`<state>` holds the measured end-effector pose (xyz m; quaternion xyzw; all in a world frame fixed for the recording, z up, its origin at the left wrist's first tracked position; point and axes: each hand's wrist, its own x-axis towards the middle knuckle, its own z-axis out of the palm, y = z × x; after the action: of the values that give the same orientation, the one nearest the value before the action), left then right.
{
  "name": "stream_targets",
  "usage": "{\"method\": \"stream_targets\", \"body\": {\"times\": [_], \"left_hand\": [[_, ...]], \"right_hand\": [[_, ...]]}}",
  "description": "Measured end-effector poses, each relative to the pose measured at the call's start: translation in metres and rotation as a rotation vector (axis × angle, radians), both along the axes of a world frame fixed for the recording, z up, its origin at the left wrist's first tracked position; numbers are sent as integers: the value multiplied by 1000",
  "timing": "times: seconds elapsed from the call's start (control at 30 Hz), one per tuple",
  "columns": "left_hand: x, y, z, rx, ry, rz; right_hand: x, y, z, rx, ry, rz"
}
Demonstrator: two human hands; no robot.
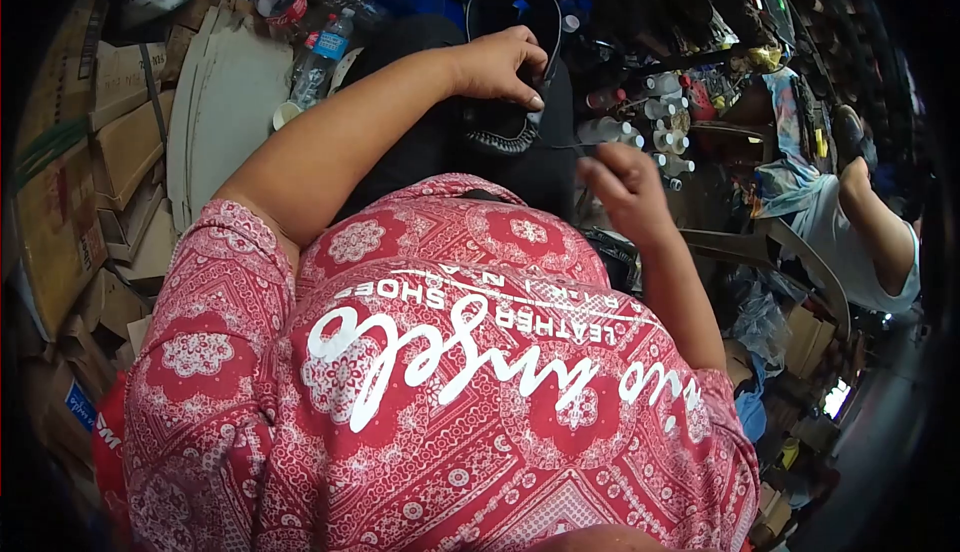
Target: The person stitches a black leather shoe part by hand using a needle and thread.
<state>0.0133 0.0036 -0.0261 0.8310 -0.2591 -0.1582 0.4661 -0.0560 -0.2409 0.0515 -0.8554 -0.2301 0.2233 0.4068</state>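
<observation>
A black shoe (497, 2) rests across my dark-clothed lap, open end up, with a row of stitching along its near edge. My left hand (505, 67) lies over the middle of the shoe, fingers curled on it and thumb pressed to its right side. To the right and apart from the shoe, my right hand (622, 187) is closed in a pinch. A thin dark thread (562, 145) runs from the shoe's near end toward those fingers. Any needle or tool inside the right hand is too small or hidden to make out.
Plastic bottles (325, 47) and flattened cardboard (130, 142) crowd the left side. Several small capped bottles (665, 112) stand on the right, near a curved chair arm (810, 257). Another person's bare leg (880, 222) shows at the far right.
</observation>
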Motion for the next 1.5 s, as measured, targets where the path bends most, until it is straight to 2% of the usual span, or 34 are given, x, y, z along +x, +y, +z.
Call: {"method": "stream_targets", "body": {"times": [0.03, 0.07, 0.13, 0.2, 0.23, 0.27, 0.33, 0.37, 0.43, 0.53, 0.73, 0.87, 0.93, 1.17, 1.27, 1.33, 1.5], "left_hand": [[-1, 0, 2, 35, -17, -14], [1, 1, 5, 72, -41, -29], [8, 5, 15, 91, -30, -105], [11, 8, 20, 118, -38, -217], [9, 7, 23, 140, -162, -181], [9, 6, 27, 142, -164, -178], [9, 0, 33, 173, 68, -145], [9, 0, 33, 171, 68, -145], [10, 0, 27, 67, 143, -156], [11, 3, 20, -15, 145, -166], [16, 1, 22, 23, 149, -219], [17, 0, 21, 16, 147, -229], [17, -1, 23, 22, 177, -228], [21, -3, 19, 58, 154, -242], [24, 1, 15, 15, 138, -323], [23, 0, 16, 52, 118, -314], [20, -1, 15, 57, 144, -269]], "right_hand": [[-5, -6, 4, 117, 153, -165], [-4, -7, 6, 110, 205, -214], [0, 2, 11, -53, -104, -84], [3, 10, 9, -93, -141, -46], [4, 13, 7, -127, -180, -12], [6, 17, 5, -124, -182, -9], [8, 20, 1, -170, -249, 19], [9, 21, 1, -172, -249, 19], [11, 23, 1, -223, -227, 5], [13, 25, 2, -269, -227, -8], [15, 28, 6, -319, -286, 18], [21, 27, 2, -305, -282, 38], [29, 23, -4, -223, -167, 36], [44, 22, -12, -228, -114, 97], [51, 11, -31, -150, -33, 106], [51, 13, -38, 40, 108, 32], [40, 18, -33, -48, -72, 14]]}}
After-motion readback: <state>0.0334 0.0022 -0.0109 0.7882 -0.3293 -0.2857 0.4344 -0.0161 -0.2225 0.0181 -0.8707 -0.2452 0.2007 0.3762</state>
